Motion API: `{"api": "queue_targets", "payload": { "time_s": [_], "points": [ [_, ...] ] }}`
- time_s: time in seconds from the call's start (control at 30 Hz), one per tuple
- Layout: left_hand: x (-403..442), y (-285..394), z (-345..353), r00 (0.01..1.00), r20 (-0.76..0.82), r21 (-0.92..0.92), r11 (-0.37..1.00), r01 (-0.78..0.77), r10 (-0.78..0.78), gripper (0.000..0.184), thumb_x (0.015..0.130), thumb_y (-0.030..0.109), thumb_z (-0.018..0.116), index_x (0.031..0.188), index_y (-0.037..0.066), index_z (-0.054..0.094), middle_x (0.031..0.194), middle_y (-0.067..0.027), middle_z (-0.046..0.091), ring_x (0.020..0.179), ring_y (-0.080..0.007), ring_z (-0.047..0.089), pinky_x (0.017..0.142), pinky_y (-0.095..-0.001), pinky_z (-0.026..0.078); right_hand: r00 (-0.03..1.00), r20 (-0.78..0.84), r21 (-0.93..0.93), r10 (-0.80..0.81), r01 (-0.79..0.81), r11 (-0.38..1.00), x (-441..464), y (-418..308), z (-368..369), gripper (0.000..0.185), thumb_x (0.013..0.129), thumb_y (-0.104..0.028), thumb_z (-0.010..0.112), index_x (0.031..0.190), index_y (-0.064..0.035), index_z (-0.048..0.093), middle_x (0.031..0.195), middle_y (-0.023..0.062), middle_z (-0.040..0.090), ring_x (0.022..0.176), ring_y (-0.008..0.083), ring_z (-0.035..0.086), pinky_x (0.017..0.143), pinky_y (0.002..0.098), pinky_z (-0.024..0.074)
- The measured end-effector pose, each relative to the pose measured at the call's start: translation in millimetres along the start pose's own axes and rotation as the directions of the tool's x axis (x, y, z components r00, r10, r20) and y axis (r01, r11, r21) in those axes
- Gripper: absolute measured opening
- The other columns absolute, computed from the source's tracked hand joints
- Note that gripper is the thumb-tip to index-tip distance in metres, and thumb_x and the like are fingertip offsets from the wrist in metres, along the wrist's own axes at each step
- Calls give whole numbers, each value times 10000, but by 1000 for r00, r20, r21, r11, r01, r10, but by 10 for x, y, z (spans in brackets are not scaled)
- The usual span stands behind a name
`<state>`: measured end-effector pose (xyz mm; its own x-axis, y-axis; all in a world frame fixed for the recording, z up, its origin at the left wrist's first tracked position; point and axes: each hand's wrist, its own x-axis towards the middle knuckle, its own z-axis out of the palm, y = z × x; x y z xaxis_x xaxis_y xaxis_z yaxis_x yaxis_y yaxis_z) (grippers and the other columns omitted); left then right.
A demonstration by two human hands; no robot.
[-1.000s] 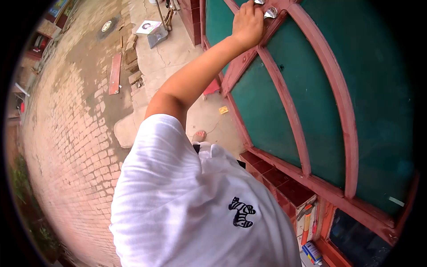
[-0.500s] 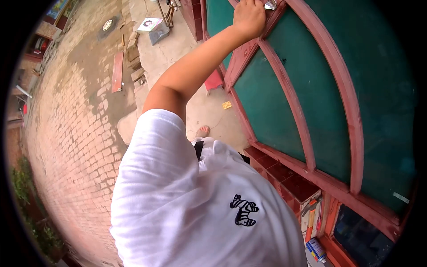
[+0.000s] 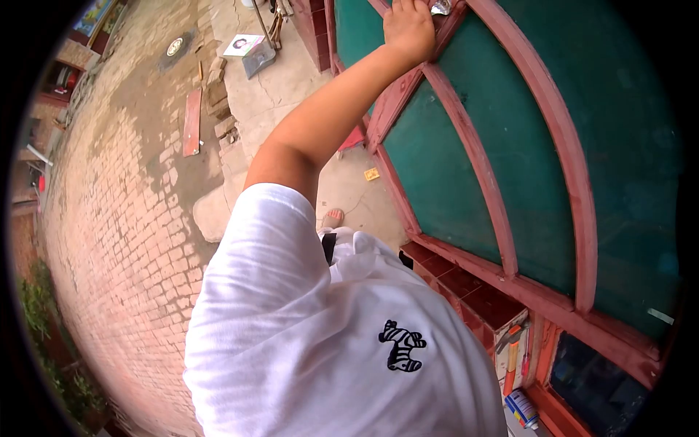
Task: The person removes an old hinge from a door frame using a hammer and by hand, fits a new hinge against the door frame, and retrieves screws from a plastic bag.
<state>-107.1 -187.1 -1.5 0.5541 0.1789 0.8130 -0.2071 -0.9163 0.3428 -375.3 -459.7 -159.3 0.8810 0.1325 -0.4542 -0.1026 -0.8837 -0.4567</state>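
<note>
My left hand (image 3: 409,30) reaches to the top edge of the view, against the dusty-red wooden window frame (image 3: 399,102). Its fingers curl closed, and their tips are partly cut off by the edge. Beside the thumb side shows a shiny silvery piece (image 3: 440,6); whether the hand holds it I cannot make out. Green panes (image 3: 466,171) fill the frame below and right of the hand. My right hand is out of view.
A hammer (image 3: 513,349) and a blue-and-white spray can (image 3: 521,409) are on the ledge at lower right. A yellow packet (image 3: 371,174) lies on the concrete near my foot (image 3: 333,218). A reddish board (image 3: 192,122) and a dustpan (image 3: 259,61) are farther out.
My left forearm and white sleeve have shifted slightly right in view. The hand stays at about the same spot on the frame, fingers still curled.
</note>
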Motion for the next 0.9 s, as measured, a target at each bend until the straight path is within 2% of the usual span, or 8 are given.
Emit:
{"api": "queue_targets", "payload": {
  "time_s": [0.03, 0.13, 0.27, 0.43, 0.5, 0.73, 0.83, 0.9],
  "points": [
    [5, -17, 25, 999, -38, 24, 999, -23, 24, 239, 831, 118, 510, 959, -76, 565, 1127, -321, 565, 1072, -438, 556, 915, -471, 459, 1000, -3, 4, 0, 0, 1000, 14, 12, 9, 628, 983, -453, 434, 1403, 13, 405, 1384, 246, 456, 1325, 328, 402, 1099, 345, 286],
    [-83, -66, -14, 992, 124, 109, 994, -23, 9, 327, 765, 129, 589, 1015, -75, 537, 1303, -309, 450, 1212, -432, 455, 961, -477, 428, 1000, -10, 17, -4, 4, 1000, 46, 43, 7, 628, 982, -453, 438, 1402, 12, 409, 1382, 243, 460, 1325, 324, 405, 1097, 341, 287],
    [-94, -61, -83, 987, 155, -23, 999, 49, -45, 238, 831, 80, 514, 1004, -84, 518, 1385, -349, 360, 1284, -465, 381, 1031, -489, 371, 1000, -23, 42, -2, 3, 999, -7, 123, -44, 627, 980, -453, 444, 1400, 10, 413, 1380, 238, 465, 1324, 319, 408, 1095, 337, 289],
    [-145, -70, -238, 980, 200, -140, 989, 47, -18, 413, 790, 79, 570, 1149, -91, 459, 1405, -360, 310, 1290, -483, 361, 1046, -500, 354, 999, -40, 72, 12, -9, 997, -29, 244, -146, 626, 977, -454, 451, 1398, 8, 418, 1377, 232, 472, 1322, 313, 412, 1092, 332, 290],
    [-223, -108, -229, 994, 105, -99, 995, -19, 30, 392, 789, 81, 587, 1128, -80, 476, 1359, -363, 375, 1185, -486, 457, 978, -494, 421, 998, -59, 87, 13, -8, 996, -26, 279, -237, 625, 976, -454, 454, 1397, 7, 420, 1376, 230, 475, 1322, 310, 414, 1091, 329, 291],
    [-450, -171, -447, 981, 193, -261, 963, 67, -16, 459, 782, 58, 583, 1219, -28, 472, 1313, -346, 420, 1149, -478, 466, 929, -508, 437, 974, -228, 106, -7, 32, 994, -173, 299, -1033, 624, 973, -455, 465, 1394, 4, 428, 1372, 222, 484, 1320, 301, 420, 1087, 322, 294],
    [-652, -299, -457, 970, 242, -111, 994, 3, 24, 471, 790, 100, 618, 1221, -27, 476, 1321, -333, 417, 1186, -477, 448, 967, -506, 420, 932, -359, 72, -57, 89, 993, -368, 241, -1648, 624, 972, -456, 469, 1393, 3, 431, 1370, 218, 488, 1319, 297, 422, 1086, 319, 295],
    [-702, -336, -608, 913, 404, -107, 988, 114, -62, 535, 789, 129, 627, 1260, -44, 439, 1368, -325, 372, 1258, -462, 392, 1028, -497, 372, 881, -463, 38, -96, 127, 991, -567, 197, -2145, 623, 971, -456, 472, 1392, 2, 433, 1369, 216, 491, 1319, 295, 424, 1085, 316, 296]
  ]
}}
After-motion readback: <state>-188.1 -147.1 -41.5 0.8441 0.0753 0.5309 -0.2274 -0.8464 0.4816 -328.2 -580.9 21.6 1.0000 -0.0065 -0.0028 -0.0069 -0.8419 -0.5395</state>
